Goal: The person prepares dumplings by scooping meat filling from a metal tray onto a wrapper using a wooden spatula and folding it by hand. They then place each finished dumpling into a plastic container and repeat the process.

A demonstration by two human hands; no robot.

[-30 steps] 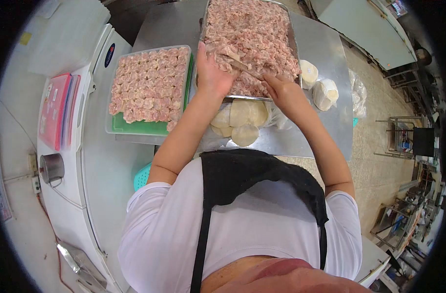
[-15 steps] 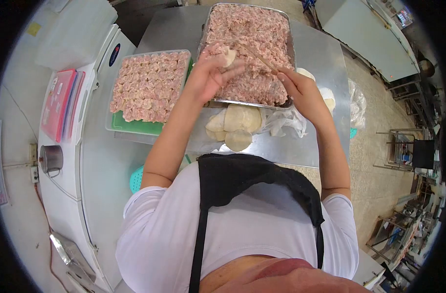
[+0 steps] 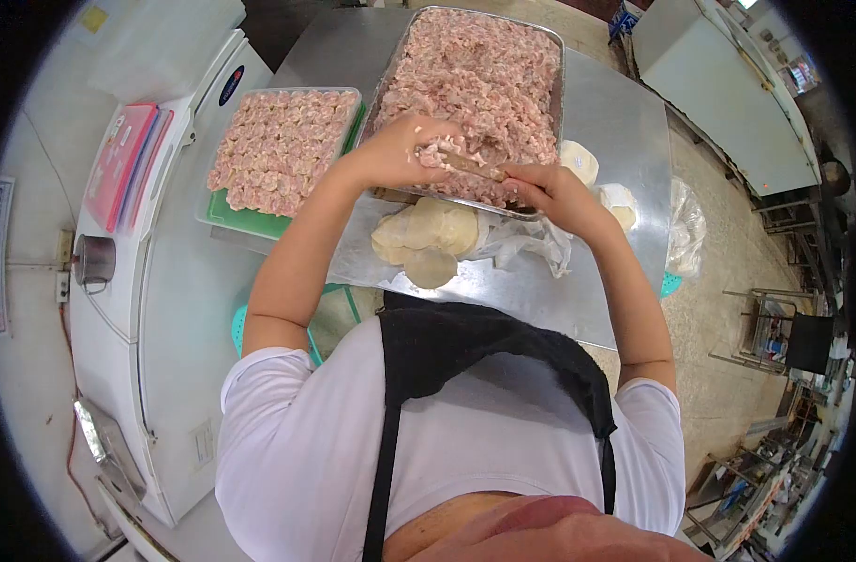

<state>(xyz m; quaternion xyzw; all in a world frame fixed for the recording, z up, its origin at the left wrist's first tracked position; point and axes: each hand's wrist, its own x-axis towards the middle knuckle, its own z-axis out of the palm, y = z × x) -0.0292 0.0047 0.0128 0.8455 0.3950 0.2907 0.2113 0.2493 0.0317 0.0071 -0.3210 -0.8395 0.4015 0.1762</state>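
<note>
A deep metal tray of minced meat [image 3: 484, 66] lies at the top centre. Over its near left part my left hand [image 3: 409, 152] is curled around a wrapper with meat filling [image 3: 437, 152]. My right hand [image 3: 550, 192] grips a flat wooden spatula [image 3: 473, 167], whose tip touches the filling. Round dough wrappers [image 3: 432, 234] are piled on the metal table in front of the tray, beside a crumpled plastic sheet [image 3: 531, 242]. To the left, rows of filled dumplings [image 3: 282, 140] sit on a green-bottomed tray [image 3: 250, 217].
More wrappers [image 3: 579, 163] lie on the metal table [image 3: 620, 103] right of the meat. A white freezer [image 3: 198, 309] with pink folders [image 3: 123, 164] and a metal cup [image 3: 94, 260] stands at the left. A plastic bag [image 3: 685, 225] hangs by the table's right edge.
My left hand has closed from a more open pose around the wrapper and filling. The spatula has come down against the filling. The whole view has shifted slightly.
</note>
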